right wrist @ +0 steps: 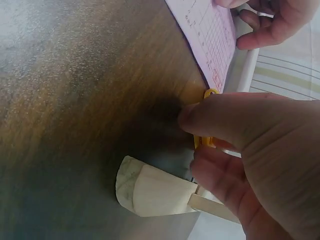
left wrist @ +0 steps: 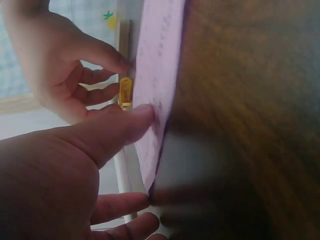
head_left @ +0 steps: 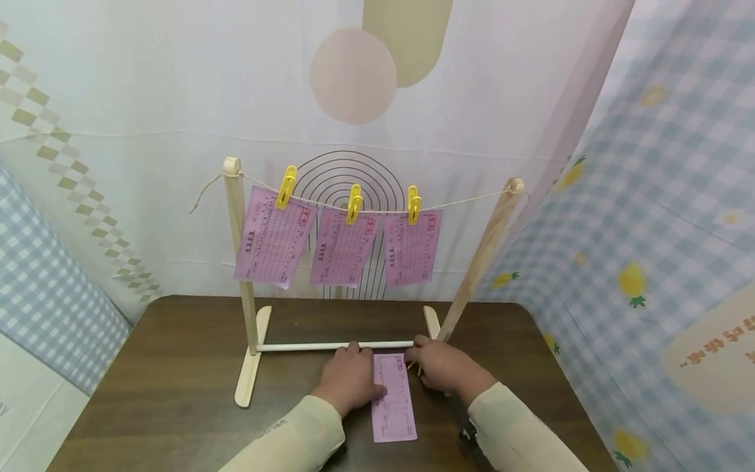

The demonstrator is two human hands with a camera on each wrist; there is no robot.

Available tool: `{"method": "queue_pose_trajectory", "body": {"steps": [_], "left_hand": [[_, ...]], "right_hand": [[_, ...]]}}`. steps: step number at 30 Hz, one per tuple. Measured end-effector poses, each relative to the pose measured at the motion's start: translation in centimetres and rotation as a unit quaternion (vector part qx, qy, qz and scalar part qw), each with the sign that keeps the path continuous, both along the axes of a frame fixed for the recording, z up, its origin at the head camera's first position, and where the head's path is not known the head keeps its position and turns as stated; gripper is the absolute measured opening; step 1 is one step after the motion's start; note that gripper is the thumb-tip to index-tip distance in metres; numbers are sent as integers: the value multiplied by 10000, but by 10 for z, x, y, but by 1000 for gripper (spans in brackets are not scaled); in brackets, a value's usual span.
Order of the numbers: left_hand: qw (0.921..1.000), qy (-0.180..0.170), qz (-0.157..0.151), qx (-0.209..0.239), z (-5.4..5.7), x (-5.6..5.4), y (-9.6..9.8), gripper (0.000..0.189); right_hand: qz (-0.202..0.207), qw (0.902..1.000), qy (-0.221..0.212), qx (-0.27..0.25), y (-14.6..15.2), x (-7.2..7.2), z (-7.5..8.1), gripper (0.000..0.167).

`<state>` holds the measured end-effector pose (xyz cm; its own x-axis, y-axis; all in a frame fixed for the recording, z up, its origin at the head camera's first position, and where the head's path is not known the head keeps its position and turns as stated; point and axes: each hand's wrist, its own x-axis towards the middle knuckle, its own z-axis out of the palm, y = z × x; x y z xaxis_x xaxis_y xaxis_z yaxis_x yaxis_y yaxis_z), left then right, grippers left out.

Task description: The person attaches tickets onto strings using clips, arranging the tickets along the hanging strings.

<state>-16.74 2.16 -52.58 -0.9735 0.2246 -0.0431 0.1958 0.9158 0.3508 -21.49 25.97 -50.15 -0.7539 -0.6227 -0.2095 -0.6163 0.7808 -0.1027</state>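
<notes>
A pink printed slip (head_left: pixel 394 406) lies on the brown table, lengthwise toward the person. My left hand (head_left: pixel 350 377) rests at its left side, the thumb pressing on its face and the other fingers near its far edge. At the slip's far right corner, my right hand (head_left: pixel 445 367) holds a yellow clothespin (right wrist: pixel 204 141) between thumb and fingers; in the left wrist view the clothespin (left wrist: pixel 125 92) shows at the fingertips. Three similar slips (head_left: pixel 276 239) hang from a string (head_left: pixel 466 202), each held by a yellow clothespin (head_left: pixel 354 204).
The string runs between two wooden posts (head_left: pixel 240 255) on flat feet (head_left: pixel 250 377). A white bar (head_left: pixel 307 347) joins the posts low down, just behind both hands. The right foot (right wrist: pixel 155 192) stands close to my right hand. Patterned cloth hangs behind and on both sides.
</notes>
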Motion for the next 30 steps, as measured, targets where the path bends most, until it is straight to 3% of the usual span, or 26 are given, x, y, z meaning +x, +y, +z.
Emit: {"method": "queue_pose_trajectory", "body": {"steps": [7, 15, 20, 23, 27, 30], "left_hand": [[9995, -51, -141, 291, -1, -1, -4, 59], [9945, 530, -477, 763, -12, 0, -3, 48], [9901, 333, -454, 1287, -10, 1, -5, 47], [9798, 20, -456, 1946, -8, -1, -8, 52], [9533, -284, -445, 2975, -7, -5, -12, 61], [9387, -329, -385, 3409, -4, -7, -15, 50]], "right_hand": [[-131, 9997, -96, -179, 0, 2, -6, 32], [299, 9988, 228, -309, 3, 0, -6, 19], [494, 9976, 334, -353, 4, 1, -6, 15], [587, 9965, 347, -490, 5, 0, -7, 17], [640, 9944, 348, -759, 4, 0, -9, 16], [540, 9938, 362, -907, 4, 1, -8, 11]]}}
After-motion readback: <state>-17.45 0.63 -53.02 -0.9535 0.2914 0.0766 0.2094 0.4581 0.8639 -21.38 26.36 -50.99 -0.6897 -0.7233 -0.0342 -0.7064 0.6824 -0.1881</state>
